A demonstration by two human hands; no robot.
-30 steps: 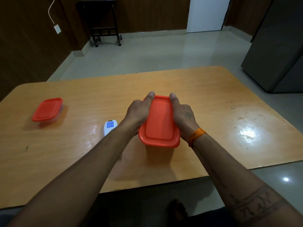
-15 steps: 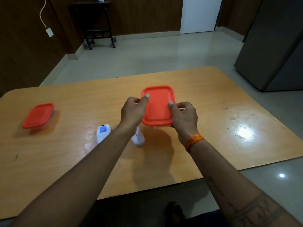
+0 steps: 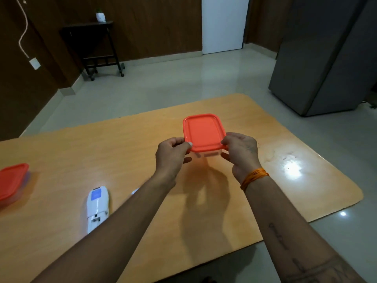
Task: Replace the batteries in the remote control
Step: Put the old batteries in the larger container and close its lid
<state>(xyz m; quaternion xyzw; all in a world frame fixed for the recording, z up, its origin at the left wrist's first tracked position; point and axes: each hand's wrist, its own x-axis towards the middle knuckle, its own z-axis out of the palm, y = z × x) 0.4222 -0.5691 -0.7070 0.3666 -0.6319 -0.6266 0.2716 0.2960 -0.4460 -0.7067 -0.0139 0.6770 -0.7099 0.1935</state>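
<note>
A clear container with an orange lid (image 3: 204, 131) is held up above the wooden table (image 3: 102, 148), between both hands. My left hand (image 3: 172, 155) grips its near left corner, thumb on the lid's edge. My right hand (image 3: 240, 152) grips the near right corner in the same way. The white remote control (image 3: 97, 207) lies on the table at the left, back side up, its battery compartment open at the near end. A small white piece (image 3: 135, 191), likely the battery cover, peeks out beside my left forearm.
A second orange-lidded container (image 3: 12, 180) sits at the table's left edge. A grey cabinet (image 3: 326, 58) stands on the floor at the right. A dark side table (image 3: 93, 48) stands by the far wall.
Both hands have lifted the orange-lidded container off the table and carried it farther from me. My grip has shifted from its sides to its near corners.
</note>
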